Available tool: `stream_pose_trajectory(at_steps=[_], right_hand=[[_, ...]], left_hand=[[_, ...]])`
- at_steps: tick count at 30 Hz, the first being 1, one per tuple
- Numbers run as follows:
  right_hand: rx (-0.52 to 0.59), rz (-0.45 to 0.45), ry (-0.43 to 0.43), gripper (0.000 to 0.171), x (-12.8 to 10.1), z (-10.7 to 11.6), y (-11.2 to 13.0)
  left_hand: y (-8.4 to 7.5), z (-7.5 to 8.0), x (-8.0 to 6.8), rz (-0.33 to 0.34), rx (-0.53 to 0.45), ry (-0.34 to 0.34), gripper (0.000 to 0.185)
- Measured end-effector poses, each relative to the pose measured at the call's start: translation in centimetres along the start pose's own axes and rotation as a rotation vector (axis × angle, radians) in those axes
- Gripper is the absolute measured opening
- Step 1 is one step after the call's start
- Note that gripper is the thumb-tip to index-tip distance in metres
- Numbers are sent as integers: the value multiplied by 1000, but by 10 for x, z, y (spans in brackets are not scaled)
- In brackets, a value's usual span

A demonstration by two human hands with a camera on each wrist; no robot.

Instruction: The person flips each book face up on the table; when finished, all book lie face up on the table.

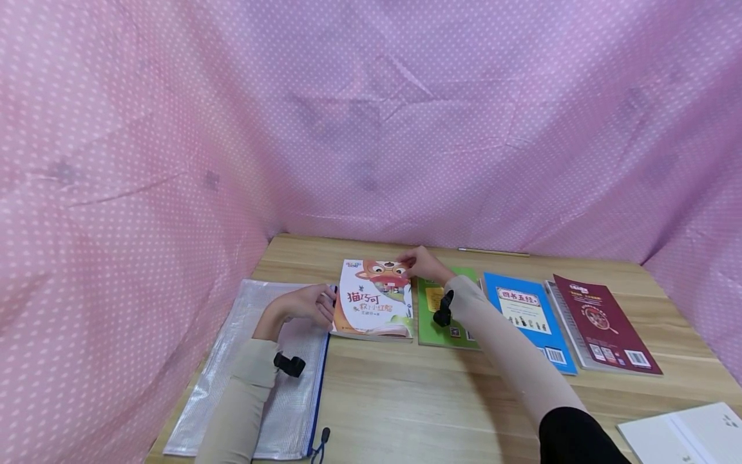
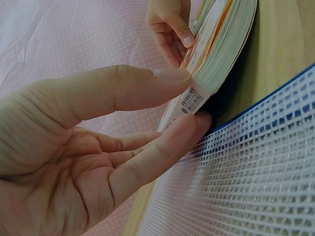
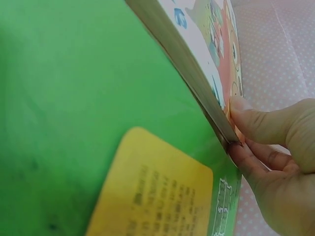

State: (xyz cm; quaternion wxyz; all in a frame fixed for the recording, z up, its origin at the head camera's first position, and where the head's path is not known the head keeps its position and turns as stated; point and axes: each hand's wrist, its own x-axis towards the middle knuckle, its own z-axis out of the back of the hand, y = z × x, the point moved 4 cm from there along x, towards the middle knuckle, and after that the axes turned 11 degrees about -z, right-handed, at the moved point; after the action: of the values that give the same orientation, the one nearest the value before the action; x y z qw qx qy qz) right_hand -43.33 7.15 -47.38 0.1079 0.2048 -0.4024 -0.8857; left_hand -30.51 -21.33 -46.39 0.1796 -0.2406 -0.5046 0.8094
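Observation:
A white and orange picture book (image 1: pixel 373 299) with a cartoon fox cover is tilted, lifted off the wooden table (image 1: pixel 406 399). My left hand (image 1: pixel 330 303) pinches its near left corner, thumb on the cover and forefinger under it, as the left wrist view shows for that hand (image 2: pixel 189 96) and the book (image 2: pixel 216 54). At the far right corner my right hand (image 1: pixel 408 264) pinches the book. In the right wrist view the right hand (image 3: pixel 235 128) has its thumb on the cover and fingers under the book's edge (image 3: pixel 197 69), above a green book (image 3: pixel 98 123).
A clear mesh zip pouch (image 1: pixel 272 380) with blue trim lies under my left forearm. Right of the lifted book lie the green book (image 1: pixel 446 316), a blue book (image 1: pixel 524 316) and a maroon book (image 1: pixel 603 322). White paper (image 1: pixel 690 435) sits at the near right. Pink dotted cloth surrounds the table.

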Motion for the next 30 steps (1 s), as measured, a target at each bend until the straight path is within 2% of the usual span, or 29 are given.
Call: stream_pose_trajectory(at_steps=[17, 25, 30], right_hand=[[4, -7, -15, 44, -2, 0, -3], [11, -20, -20, 46, -3, 1, -4], [11, -19, -16, 47, -6, 0, -1]], left_hand=[[-4, 3, -7, -28, 40, 25, 63], [-7, 6, -10, -16, 45, -30, 60], [-8, 6, -10, -11, 42, -38, 58]])
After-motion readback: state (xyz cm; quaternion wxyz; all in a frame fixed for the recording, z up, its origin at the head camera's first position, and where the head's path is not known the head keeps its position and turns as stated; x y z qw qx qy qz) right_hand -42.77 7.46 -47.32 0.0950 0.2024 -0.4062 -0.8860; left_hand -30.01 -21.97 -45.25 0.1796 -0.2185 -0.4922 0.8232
